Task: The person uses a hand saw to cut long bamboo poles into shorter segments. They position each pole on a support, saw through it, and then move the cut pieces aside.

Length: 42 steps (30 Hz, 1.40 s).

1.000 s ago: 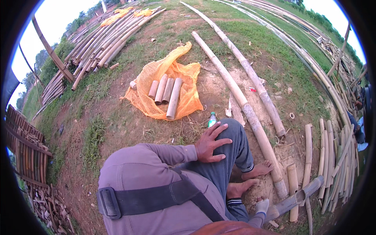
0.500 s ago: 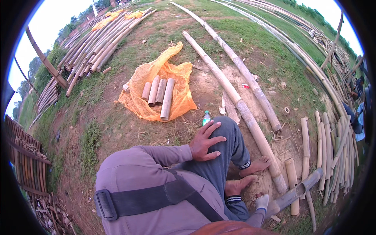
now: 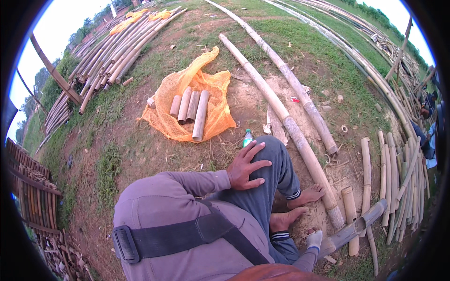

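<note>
My left hand (image 3: 247,166) rests spread over my raised knee, with nothing in it. Low on the right, my right hand (image 3: 314,239) wears a pale covering across the palm. Its fingers look curled, and whatever they may hold is too small to make out. Next to it lies a thick bamboo pole (image 3: 344,234) with an opened section near its far end. A long bamboo pole (image 3: 300,136) stretches from beside my bare feet (image 3: 307,195) toward the back. Just beyond my knee stands a bottle (image 3: 247,136) with a green cap.
An orange mesh sack (image 3: 161,122) lies ahead, several short bamboo pieces (image 3: 200,117) on it. Another long pole (image 3: 286,75) runs behind. Cut bamboo lengths (image 3: 408,187) are stacked at right; long poles (image 3: 117,56) are piled far left. Partly visible people (image 3: 429,136) are at the right edge.
My right hand has shifted very slightly. My left hand stays on the knee, and the bamboo keeps its place.
</note>
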Each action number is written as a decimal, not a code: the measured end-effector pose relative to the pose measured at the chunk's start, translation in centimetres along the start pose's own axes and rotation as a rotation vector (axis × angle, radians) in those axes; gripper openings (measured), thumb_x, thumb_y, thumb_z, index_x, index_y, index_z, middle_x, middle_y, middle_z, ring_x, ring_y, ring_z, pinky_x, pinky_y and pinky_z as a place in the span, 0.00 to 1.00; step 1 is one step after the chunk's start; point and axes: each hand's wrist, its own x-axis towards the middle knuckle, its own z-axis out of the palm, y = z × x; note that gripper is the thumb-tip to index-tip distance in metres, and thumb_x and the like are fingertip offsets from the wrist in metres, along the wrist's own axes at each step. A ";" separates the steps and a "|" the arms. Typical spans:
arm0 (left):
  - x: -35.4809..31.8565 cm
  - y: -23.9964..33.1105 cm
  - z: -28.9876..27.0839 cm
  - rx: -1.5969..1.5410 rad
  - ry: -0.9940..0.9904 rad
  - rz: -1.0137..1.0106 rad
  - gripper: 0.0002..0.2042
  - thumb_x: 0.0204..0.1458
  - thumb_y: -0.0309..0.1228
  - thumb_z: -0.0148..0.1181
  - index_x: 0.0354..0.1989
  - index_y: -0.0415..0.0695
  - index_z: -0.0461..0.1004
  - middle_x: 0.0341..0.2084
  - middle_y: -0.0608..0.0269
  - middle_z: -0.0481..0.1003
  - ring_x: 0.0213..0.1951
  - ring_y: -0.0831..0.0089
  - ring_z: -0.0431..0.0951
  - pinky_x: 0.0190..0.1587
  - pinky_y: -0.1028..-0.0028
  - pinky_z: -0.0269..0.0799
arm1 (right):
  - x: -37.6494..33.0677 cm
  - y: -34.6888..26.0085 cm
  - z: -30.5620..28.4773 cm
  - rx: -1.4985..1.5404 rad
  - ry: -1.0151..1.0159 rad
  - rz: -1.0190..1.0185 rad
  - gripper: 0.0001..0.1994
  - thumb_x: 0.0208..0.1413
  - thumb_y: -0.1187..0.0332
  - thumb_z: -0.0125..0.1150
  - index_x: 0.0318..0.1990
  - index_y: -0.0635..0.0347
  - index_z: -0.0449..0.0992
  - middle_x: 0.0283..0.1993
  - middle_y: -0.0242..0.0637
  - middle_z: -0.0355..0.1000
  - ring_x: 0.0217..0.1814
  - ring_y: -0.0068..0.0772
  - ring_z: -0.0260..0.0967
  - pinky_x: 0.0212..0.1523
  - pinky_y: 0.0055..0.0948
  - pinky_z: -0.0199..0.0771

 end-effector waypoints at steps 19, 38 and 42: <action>-1.5 -0.4 -0.4 0.018 -0.014 -0.045 0.30 0.54 0.52 0.69 0.66 0.60 0.75 0.80 0.43 0.52 0.79 0.33 0.49 0.76 0.37 0.53 | -3.2 -5.8 0.0 -0.001 -0.068 0.061 0.25 0.62 0.67 0.71 0.62 0.73 0.74 0.51 0.52 0.81 0.49 0.45 0.81 0.52 0.39 0.81; 0.3 0.0 1.5 -0.071 -0.037 0.089 0.29 0.63 0.49 0.63 0.67 0.43 0.73 0.79 0.32 0.48 0.80 0.33 0.45 0.78 0.38 0.42 | -5.0 -8.2 -1.1 -0.262 0.086 0.003 0.23 0.60 0.57 0.71 0.55 0.67 0.82 0.52 0.65 0.81 0.60 0.62 0.79 0.61 0.51 0.78; 0.4 0.0 1.3 -0.073 -0.059 0.112 0.29 0.63 0.48 0.63 0.67 0.42 0.73 0.79 0.31 0.46 0.80 0.34 0.45 0.78 0.39 0.43 | -4.0 -7.1 -0.1 -0.300 0.050 0.052 0.24 0.61 0.55 0.70 0.55 0.66 0.82 0.55 0.63 0.80 0.62 0.60 0.78 0.63 0.50 0.77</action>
